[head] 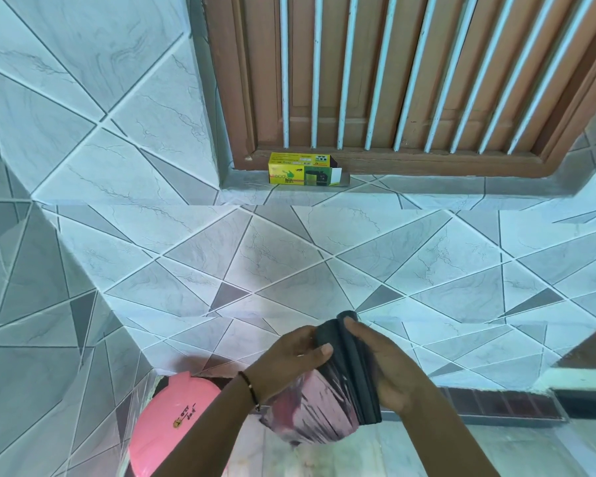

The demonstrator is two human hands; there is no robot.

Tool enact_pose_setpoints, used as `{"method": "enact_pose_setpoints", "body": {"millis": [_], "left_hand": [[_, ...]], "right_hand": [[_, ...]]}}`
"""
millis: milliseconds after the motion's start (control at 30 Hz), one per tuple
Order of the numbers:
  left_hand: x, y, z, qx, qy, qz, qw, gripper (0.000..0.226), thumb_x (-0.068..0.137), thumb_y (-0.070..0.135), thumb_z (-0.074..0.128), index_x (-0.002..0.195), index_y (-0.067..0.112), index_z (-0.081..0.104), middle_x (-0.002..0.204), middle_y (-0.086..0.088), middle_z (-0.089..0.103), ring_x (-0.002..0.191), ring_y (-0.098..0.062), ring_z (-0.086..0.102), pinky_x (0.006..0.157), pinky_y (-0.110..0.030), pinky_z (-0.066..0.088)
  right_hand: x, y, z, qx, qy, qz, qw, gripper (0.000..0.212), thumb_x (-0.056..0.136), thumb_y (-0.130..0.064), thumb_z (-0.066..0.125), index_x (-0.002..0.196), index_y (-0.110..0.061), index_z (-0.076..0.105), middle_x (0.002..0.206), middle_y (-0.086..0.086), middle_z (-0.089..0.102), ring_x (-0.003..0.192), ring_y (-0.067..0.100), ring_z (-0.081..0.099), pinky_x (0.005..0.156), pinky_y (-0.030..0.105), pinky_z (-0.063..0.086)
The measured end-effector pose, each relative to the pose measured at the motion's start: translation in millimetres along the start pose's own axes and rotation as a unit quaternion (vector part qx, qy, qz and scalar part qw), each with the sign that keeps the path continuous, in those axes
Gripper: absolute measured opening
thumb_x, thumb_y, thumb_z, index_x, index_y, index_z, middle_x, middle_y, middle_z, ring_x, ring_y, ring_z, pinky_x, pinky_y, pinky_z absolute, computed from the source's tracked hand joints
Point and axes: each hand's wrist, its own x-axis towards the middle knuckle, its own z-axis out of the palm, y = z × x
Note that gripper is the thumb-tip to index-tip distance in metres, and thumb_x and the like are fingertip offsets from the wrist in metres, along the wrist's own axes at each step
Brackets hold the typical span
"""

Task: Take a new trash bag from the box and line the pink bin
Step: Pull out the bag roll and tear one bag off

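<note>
Both hands are up on the trash bag now, and it's plainly out of the box, which sits well beyond the grip on the sill under the barred window, its right end flap hanging open. So the fetching looks done, I'd say; the lining hasn't begun.

The bag is a dark, folded strip, still mostly pleated tight along its right-hand side. Below and to the left of the grip the plastic is fanning loose into a thin, shiny sheet, sheer enough that a pink tint shows through it. My read is we're in the unfolding step, with the mouth of the bag not yet found or opened.

The left hand comes in from the lower left, a beaded cord at the wrist, thumb laid across the front of the strip and fingers tucked behind it: closed onto the bag's upper left edge. The right hand reaches in from the lower right, palm turned toward the left hand, thumb pressed along the top of the folds and fingers wrapped round the far side: also clamped on the bag. The two hands sit close together, just the folded strip between them.

The pink bin waits below and left of the grip, under the left forearm, near the tiled wall, its rounded pink lid facing up. Still to come, as I judge it: shake the bag out, part its mouth, get the bin open and drape the rim
</note>
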Motion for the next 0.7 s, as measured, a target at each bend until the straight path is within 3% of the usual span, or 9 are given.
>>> {"method": "enact_pose_setpoints", "body": {"millis": [100,167,333,400,500,700], "left_hand": [[3,-1,-8,0.133,0.073,0.019,0.988,0.039,0.066,0.062,0.066,0.073,0.025,0.060,0.065,0.014,0.057,0.066,-0.005,0.052,0.068,-0.024,0.043],[2,-1,-14,0.168,0.110,0.034,0.979,0.027,0.072,0.052,0.065,0.067,0.027,0.057,0.055,0.016,0.054,0.057,-0.001,0.048,0.060,-0.019,0.040],[2,9,-14,0.148,0.109,0.046,0.982,0.028,0.068,0.054,0.065,0.072,0.027,0.063,0.067,0.011,0.063,0.067,-0.006,0.057,0.068,-0.026,0.047],[3,12,-13,0.183,0.123,0.051,0.974,0.027,0.070,0.054,0.063,0.072,0.028,0.064,0.071,0.012,0.065,0.071,-0.004,0.058,0.072,-0.026,0.048],[2,18,-14,0.216,0.142,0.052,0.965,0.025,0.074,0.047,0.064,0.075,0.022,0.065,0.075,0.009,0.067,0.075,-0.003,0.060,0.078,-0.025,0.048],[-5,32,-22,0.310,0.077,0.017,0.947,0.011,0.082,0.034,0.066,0.074,0.026,0.068,0.069,0.009,0.067,0.062,0.003,0.056,0.064,-0.014,0.043]], "right_hand": [[-1,-4,-11,0.019,-0.006,0.014,1.000,0.049,0.069,-0.022,0.066,0.110,0.004,0.058,0.101,0.024,0.059,0.089,0.035,0.056,0.082,0.041,0.049],[-2,-5,-18,-0.020,-0.001,-0.004,1.000,0.054,0.067,-0.016,0.071,0.113,0.009,0.057,0.104,0.026,0.058,0.091,0.035,0.055,0.082,0.042,0.051],[-5,-6,-10,-0.134,0.067,-0.069,0.986,0.051,0.056,-0.006,0.085,0.101,0.001,0.062,0.095,0.023,0.070,0.082,0.036,0.068,0.079,0.045,0.056],[-4,-5,-6,-0.193,0.115,-0.104,0.969,0.046,0.061,-0.009,0.085,0.101,-0.007,0.063,0.095,0.016,0.071,0.082,0.031,0.070,0.074,0.040,0.058],[0,0,-3,-0.269,0.168,-0.142,0.937,0.033,0.071,-0.018,0.078,0.099,-0.018,0.063,0.096,0.004,0.071,0.087,0.021,0.069,0.081,0.040,0.057],[-3,2,1,-0.293,0.135,-0.135,0.937,0.021,0.074,-0.025,0.077,0.089,-0.015,0.067,0.088,0.007,0.073,0.084,0.023,0.070,0.082,0.040,0.057]]}}
